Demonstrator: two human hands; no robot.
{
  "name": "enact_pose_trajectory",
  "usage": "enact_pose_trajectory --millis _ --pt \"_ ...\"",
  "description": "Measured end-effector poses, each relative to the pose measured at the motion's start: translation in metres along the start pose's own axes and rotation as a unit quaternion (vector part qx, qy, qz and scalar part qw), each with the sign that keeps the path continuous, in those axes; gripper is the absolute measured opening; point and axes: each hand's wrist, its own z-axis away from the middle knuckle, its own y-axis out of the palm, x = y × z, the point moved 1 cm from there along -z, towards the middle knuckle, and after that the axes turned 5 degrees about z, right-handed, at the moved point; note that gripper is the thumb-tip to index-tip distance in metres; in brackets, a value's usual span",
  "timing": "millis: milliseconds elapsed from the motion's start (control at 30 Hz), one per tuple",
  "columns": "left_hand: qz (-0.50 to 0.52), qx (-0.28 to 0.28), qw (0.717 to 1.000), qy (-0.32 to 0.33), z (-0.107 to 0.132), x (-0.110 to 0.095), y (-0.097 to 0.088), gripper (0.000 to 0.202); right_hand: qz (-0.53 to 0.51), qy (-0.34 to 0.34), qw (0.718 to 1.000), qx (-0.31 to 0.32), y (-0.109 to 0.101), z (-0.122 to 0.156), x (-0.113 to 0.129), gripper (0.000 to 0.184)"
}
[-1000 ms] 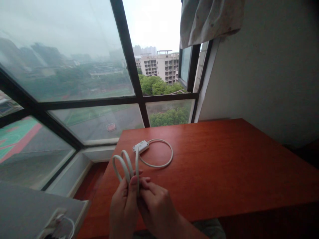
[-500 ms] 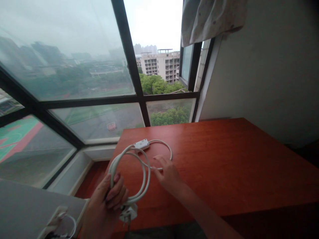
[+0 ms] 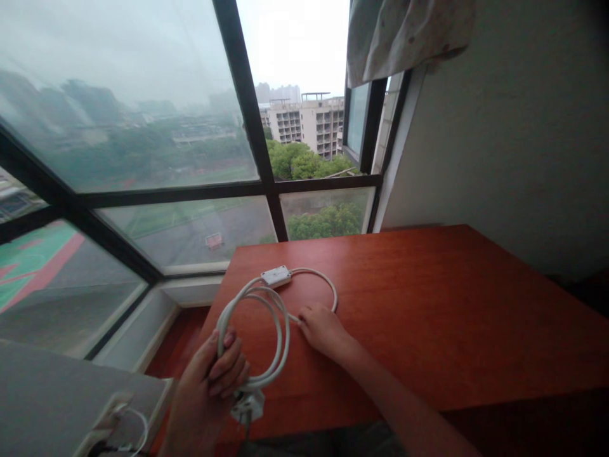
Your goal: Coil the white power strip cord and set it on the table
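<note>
A white cable (image 3: 285, 346) is looped into coils, and my left hand (image 3: 214, 374) is closed around the left side of them. Beneath that hand hangs a pale plug or socket end (image 3: 248, 405), partly hidden by the fingers. A small white box (image 3: 276, 277) sits inline on the cable, near the far left of the table. From the box a single loop curves right and comes back to my right hand (image 3: 321, 327), whose fingers pinch the cable just right of the coils.
The reddish-brown wooden table (image 3: 451, 304) extends to the right. Framed windows (image 3: 162, 197) stand behind and left, one sash swung outward. A wall socket with a white lead (image 3: 137, 422) is at lower left. A curtain (image 3: 404, 38) hangs above.
My right hand has closed its fingers on the cable; they were apart before. The coils, the white box and my left hand have shifted slightly right.
</note>
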Motion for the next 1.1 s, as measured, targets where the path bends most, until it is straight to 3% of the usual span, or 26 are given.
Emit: enact_pose_trajectory --millis 100,200,267,400,500,567,600,667,767,867,1000,1100 --pt "-0.107 -0.042 0.993 0.021 0.003 0.0 0.003 0.027 0.005 0.073 0.996 -0.057 -0.007 -0.003 -0.026 0.019" --pt "-0.265 -0.072 0.96 0.052 0.001 0.005 0.002 0.037 0.01 0.116 0.983 -0.139 -0.02 0.0 -0.062 0.019" --pt "-0.377 -0.071 0.919 0.092 -0.002 0.013 0.002 0.042 -0.002 0.13 0.977 -0.171 -0.03 0.005 -0.086 0.02" --pt "-0.571 -0.036 0.799 0.186 -0.007 0.039 0.01 0.038 -0.016 0.134 0.972 -0.19 -0.044 0.017 -0.108 0.021" --pt "-0.656 -0.017 0.715 0.243 -0.01 0.063 0.022 0.032 -0.058 0.127 0.967 -0.212 -0.045 0.035 -0.093 0.024" --pt "-0.7 -0.01 0.659 0.274 -0.013 0.078 0.031 0.029 -0.188 0.1 0.955 -0.207 -0.042 0.05 -0.068 0.027" --pt "-0.718 -0.004 0.632 0.29 -0.015 0.085 0.035 0.028 -0.288 0.076 0.941 -0.162 -0.04 0.059 -0.053 0.032" --pt "-0.743 0.027 0.59 0.314 -0.019 0.097 0.043 0.026 -0.469 0.056 0.877 -0.084 -0.037 0.074 -0.025 0.043" --pt "-0.759 0.092 0.561 0.316 -0.022 0.113 0.051 0.027 -0.564 0.094 0.814 -0.098 -0.034 0.089 0.001 0.034" --pt "-0.782 0.124 0.543 0.279 -0.022 0.123 0.051 0.023 -0.574 0.149 0.791 -0.151 -0.028 0.094 0.001 0.031" --pt "-0.822 0.151 0.513 0.195 -0.024 0.132 0.044 0.014 -0.563 0.176 0.79 -0.17 -0.018 0.099 -0.014 0.029" --pt "-0.833 0.185 0.504 0.134 -0.027 0.137 0.041 0.012 -0.527 0.176 0.812 -0.177 -0.012 0.106 -0.022 0.027"
